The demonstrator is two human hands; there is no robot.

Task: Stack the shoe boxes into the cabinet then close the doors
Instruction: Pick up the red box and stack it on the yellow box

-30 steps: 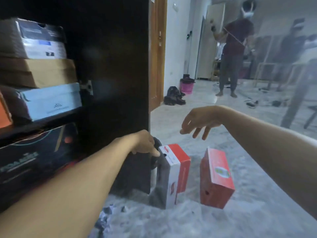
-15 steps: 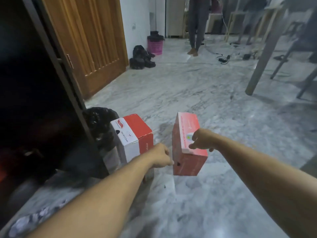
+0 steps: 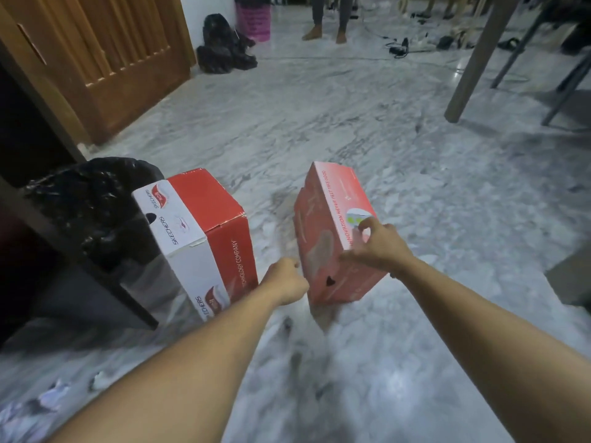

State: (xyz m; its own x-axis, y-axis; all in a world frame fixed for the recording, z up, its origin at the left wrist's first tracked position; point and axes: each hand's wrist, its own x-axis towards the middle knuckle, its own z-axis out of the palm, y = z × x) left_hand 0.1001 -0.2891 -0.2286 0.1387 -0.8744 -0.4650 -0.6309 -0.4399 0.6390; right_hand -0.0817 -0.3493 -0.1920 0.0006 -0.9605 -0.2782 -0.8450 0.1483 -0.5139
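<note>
Risk of a slip: red box [image 3: 332, 238] stands on end on the floor [image 3: 415, 187], tilted, gripped only near its upper part. Right hand [image 3: 377, 247] on the top edge, thumb on one face and fingers on the other, pinching the box. Left hand [image 3: 286, 279] at the lower left face, fingers curled; cannot tell whether truly holding. Could topple or open if lifted by one side only. Looks like thin cardboard, plain red, with white print and a small hole. Just beside the white-and-red box [image 3: 195, 238], near the dark cabinet [image 3: 38, 225].
</note>
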